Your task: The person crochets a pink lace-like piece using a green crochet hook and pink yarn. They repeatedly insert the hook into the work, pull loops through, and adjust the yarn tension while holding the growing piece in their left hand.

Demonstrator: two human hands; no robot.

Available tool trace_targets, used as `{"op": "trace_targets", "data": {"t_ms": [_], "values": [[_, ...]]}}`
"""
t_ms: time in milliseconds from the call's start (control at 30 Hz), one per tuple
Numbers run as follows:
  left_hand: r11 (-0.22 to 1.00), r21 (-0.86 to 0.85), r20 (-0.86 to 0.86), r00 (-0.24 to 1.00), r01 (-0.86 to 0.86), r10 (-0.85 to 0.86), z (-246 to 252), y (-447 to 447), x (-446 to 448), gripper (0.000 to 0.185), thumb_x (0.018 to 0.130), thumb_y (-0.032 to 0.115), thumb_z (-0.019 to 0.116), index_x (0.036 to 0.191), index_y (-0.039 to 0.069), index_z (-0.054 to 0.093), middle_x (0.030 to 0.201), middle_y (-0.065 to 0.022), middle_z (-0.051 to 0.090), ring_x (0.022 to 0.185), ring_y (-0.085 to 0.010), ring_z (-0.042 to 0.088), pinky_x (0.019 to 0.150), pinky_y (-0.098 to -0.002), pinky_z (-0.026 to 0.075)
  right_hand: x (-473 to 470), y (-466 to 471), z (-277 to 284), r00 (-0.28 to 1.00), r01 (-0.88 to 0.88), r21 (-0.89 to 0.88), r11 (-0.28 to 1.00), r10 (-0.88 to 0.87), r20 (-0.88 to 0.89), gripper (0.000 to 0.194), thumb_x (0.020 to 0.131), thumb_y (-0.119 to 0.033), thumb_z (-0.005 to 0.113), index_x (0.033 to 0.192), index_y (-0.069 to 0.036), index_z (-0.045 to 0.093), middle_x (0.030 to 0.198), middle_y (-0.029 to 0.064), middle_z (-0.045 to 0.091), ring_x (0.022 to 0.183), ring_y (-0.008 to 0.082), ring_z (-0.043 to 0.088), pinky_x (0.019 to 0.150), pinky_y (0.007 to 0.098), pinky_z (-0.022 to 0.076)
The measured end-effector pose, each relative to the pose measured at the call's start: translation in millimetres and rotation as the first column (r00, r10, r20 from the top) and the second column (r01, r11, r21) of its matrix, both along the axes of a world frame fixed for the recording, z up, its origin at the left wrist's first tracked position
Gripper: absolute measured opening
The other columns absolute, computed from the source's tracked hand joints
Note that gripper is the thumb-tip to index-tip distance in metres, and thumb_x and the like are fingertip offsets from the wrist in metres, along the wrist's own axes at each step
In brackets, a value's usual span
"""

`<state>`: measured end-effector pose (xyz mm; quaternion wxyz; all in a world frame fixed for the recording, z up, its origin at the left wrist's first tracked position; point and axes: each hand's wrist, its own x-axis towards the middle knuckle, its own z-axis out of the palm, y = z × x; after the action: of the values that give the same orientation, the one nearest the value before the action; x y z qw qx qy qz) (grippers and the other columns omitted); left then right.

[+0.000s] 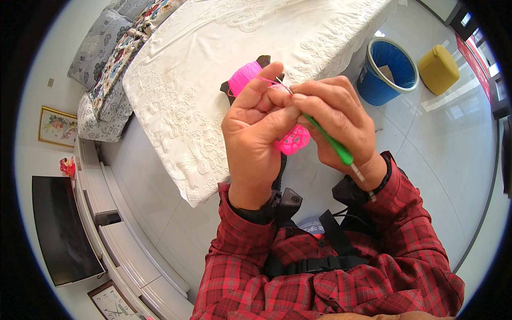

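My right hand point(340, 116) grips a crochet hook point(330, 140) with a green handle; its metal tip rises above my fingertips beside a strand of pink yarn. The strand runs over the raised index finger of my left hand point(256, 128). Between its thumb and fingers my left hand pinches the pink crocheted piece point(294, 141), whose openwork part hangs below the thumb. Behind the left fingers, a dark holder wound with bright pink yarn point(243, 79) lies on the white embroidered tablecloth point(180, 108). The fingers partly hide the stitches at the hook.
A blue bin point(386, 72) with a liner and a yellow stool point(439, 70) stand on the tiled floor at the right. Cushions point(100, 48) are piled at the upper left. Along the left wall are a low cabinet point(124, 248) and a television point(64, 232).
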<state>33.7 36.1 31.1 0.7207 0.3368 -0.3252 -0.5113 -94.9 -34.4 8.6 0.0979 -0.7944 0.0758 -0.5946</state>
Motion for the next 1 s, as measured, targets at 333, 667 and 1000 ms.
{"op": "trace_targets", "data": {"t_ms": [333,667,1000], "values": [[0.96,-0.033,-0.223,0.935,0.277,-0.278,-11,-6,25,0.056,0.077,-0.006,0.057,0.133,-0.009,0.048,0.083,-0.0063,0.062,0.075,-0.0111,0.057,0.071,-0.0215,0.044,-3,1,-1,0.866,-0.499,0.495,0.711,0.397,0.303,0.022,0.091,-0.009,0.062,0.108,0.004,0.066,0.102,0.0135,0.066,0.084,0.0191,0.061,0.072,0.0286,0.0506],[0.925,-0.148,-0.31,0.872,0.349,-0.379,-12,-7,35,0.054,0.077,-0.007,0.055,0.131,-0.01,0.05,0.083,-0.0099,0.061,0.072,-0.0137,0.055,0.07,-0.0285,0.044,-8,-7,-5,0.662,-0.742,0.602,0.296,0.467,0.587,0.026,0.099,-0.015,0.053,0.112,0.006,0.061,0.103,0.0164,0.066,0.083,0.0187,0.062,0.076,0.032,0.0517],[0.885,-0.215,-0.361,0.808,0.413,-0.465,-13,-8,38,0.049,0.079,-0.006,0.055,0.127,-0.01,0.053,0.083,-0.0112,0.062,0.072,-0.0143,0.056,0.068,-0.0287,0.046,-11,-13,-9,0.387,-0.853,0.498,-0.154,0.454,0.803,0.027,0.101,-0.016,0.046,0.111,0.005,0.061,0.105,0.0171,0.064,0.086,0.0219,0.061,0.081,0.0362,0.0502]]}}
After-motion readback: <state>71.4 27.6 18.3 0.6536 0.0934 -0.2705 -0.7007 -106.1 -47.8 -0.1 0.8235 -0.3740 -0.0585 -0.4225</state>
